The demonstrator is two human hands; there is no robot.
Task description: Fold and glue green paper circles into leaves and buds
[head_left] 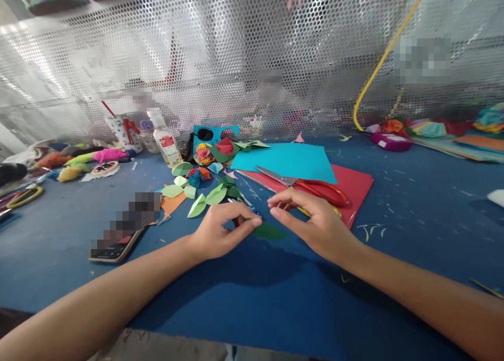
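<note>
Between thumb and forefinger, my left hand pinches the end of a dark green paper leaf, which points to the right just above the table. My right hand hovers beyond the leaf's tip, its fingers curved and thumb apart, with nothing visible in it. Behind my right hand, orange-handled scissors lie across red paper and a turquoise sheet. Several light green paper leaves lie beyond my left hand, with folded paper flowers farther back.
A phone lies on the blue table at left. A glue bottle and a patterned cup stand behind it. A perforated metal screen closes off the back. A purple container sits at back right.
</note>
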